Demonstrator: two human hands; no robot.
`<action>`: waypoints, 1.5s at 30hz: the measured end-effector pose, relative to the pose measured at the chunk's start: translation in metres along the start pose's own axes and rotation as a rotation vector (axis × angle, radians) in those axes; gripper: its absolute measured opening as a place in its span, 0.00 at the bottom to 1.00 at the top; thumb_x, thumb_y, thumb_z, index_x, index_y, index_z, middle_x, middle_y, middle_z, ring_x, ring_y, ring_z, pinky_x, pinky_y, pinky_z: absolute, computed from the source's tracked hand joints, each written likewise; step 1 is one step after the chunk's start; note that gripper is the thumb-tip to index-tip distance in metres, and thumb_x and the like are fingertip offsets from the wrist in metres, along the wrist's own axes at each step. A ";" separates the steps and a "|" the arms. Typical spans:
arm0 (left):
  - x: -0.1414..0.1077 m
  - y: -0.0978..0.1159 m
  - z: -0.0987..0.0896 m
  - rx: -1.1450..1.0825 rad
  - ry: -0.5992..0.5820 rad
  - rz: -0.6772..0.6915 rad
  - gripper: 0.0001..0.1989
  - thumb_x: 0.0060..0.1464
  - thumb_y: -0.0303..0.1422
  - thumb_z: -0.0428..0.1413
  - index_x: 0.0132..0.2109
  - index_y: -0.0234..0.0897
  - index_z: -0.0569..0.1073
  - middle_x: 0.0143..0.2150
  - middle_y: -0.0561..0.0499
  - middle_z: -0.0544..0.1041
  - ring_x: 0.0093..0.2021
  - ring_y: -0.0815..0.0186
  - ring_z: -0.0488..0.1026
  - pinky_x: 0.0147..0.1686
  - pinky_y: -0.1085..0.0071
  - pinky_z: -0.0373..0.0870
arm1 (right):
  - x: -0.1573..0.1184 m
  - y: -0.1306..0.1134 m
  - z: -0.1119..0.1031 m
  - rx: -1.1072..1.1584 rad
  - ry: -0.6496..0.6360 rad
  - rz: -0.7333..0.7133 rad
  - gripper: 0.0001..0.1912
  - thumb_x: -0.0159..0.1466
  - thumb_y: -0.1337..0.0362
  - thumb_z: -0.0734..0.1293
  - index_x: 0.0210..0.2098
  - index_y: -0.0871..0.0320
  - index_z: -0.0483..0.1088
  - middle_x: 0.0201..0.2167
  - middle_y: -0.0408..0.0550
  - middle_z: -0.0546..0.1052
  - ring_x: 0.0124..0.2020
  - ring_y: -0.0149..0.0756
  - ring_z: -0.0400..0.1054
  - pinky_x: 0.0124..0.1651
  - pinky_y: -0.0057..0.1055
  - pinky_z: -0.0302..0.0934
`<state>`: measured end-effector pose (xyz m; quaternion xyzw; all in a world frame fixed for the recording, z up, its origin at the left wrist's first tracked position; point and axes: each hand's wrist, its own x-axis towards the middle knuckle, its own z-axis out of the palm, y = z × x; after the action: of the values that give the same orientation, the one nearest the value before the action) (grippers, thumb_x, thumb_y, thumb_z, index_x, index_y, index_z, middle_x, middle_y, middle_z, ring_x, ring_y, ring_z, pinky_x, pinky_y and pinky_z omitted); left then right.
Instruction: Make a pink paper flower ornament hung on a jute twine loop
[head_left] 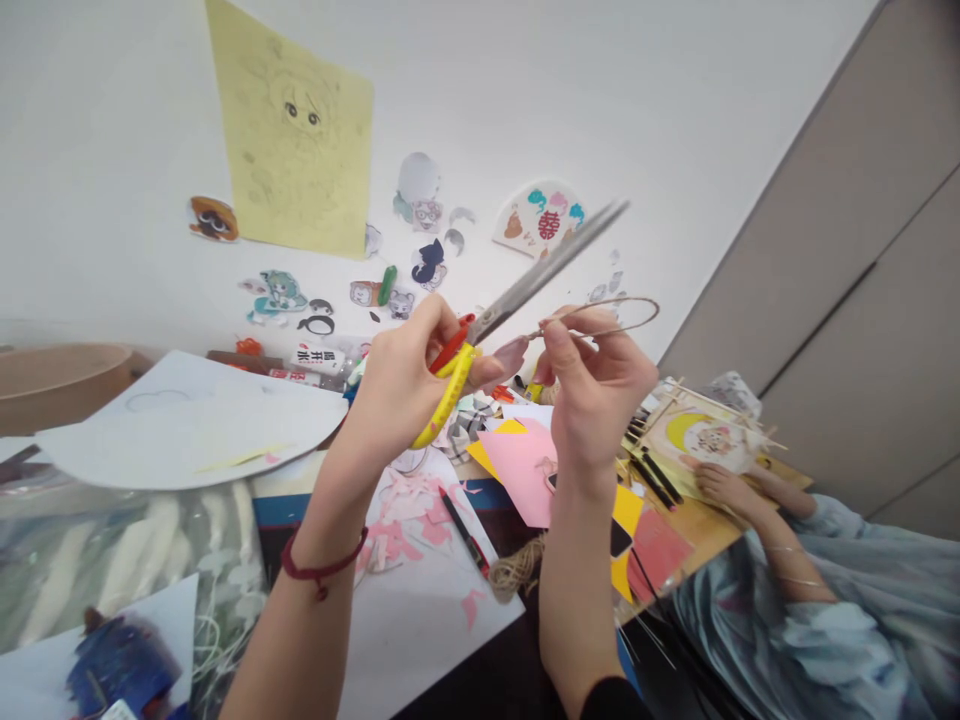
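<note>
My left hand (409,375) is closed round a pair of scissors (517,290) with yellow and red handles. Their long blades point up to the right and look closed together. Thumb and fingers of my right hand (596,385) pinch a thin brown twine loop (637,312), which stands out to the right. A small pale pink piece (510,358) hangs at the twine's left end, between my two hands. It lies close to my left fingertips; whether they touch it I cannot tell. Both hands are raised above the table.
Below lie white paper with pink scraps (394,530), a black pen (463,530), a twine ball (517,568) and pink paper (517,465). A white fan-shaped board (195,420) is at left. At right, another person's hand (720,485) rests by a framed moon picture (701,435).
</note>
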<state>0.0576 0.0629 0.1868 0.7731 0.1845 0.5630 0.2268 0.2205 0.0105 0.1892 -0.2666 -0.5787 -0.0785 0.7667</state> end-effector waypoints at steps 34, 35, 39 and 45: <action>0.000 0.003 0.009 0.057 -0.155 0.032 0.26 0.49 0.54 0.64 0.40 0.41 0.62 0.31 0.56 0.70 0.26 0.70 0.58 0.26 0.70 0.55 | 0.003 0.013 -0.012 0.069 -0.076 -0.011 0.04 0.63 0.60 0.73 0.38 0.50 0.76 0.25 0.37 0.72 0.21 0.25 0.66 0.25 0.26 0.64; 0.000 0.003 0.009 0.051 -0.159 0.035 0.26 0.49 0.54 0.64 0.40 0.41 0.62 0.30 0.57 0.68 0.25 0.70 0.58 0.25 0.70 0.55 | 0.003 0.013 -0.012 0.061 -0.075 -0.003 0.05 0.63 0.60 0.73 0.37 0.51 0.75 0.25 0.37 0.72 0.21 0.25 0.67 0.24 0.26 0.64; 0.001 0.003 0.009 0.024 -0.158 0.049 0.26 0.49 0.54 0.64 0.38 0.41 0.62 0.29 0.58 0.68 0.25 0.71 0.57 0.25 0.71 0.54 | 0.003 0.013 -0.013 0.007 -0.064 0.013 0.08 0.62 0.56 0.73 0.37 0.52 0.74 0.27 0.39 0.73 0.21 0.26 0.67 0.23 0.26 0.64; 0.001 0.001 0.009 0.032 -0.143 0.052 0.26 0.49 0.54 0.65 0.36 0.41 0.61 0.29 0.58 0.67 0.26 0.71 0.56 0.25 0.71 0.53 | 0.003 0.013 -0.013 0.008 -0.069 -0.011 0.08 0.63 0.57 0.73 0.37 0.52 0.74 0.28 0.40 0.73 0.22 0.26 0.66 0.23 0.27 0.64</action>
<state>0.0668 0.0607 0.1858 0.8194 0.1565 0.5088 0.2125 0.2377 0.0154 0.1852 -0.2629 -0.6064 -0.0709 0.7471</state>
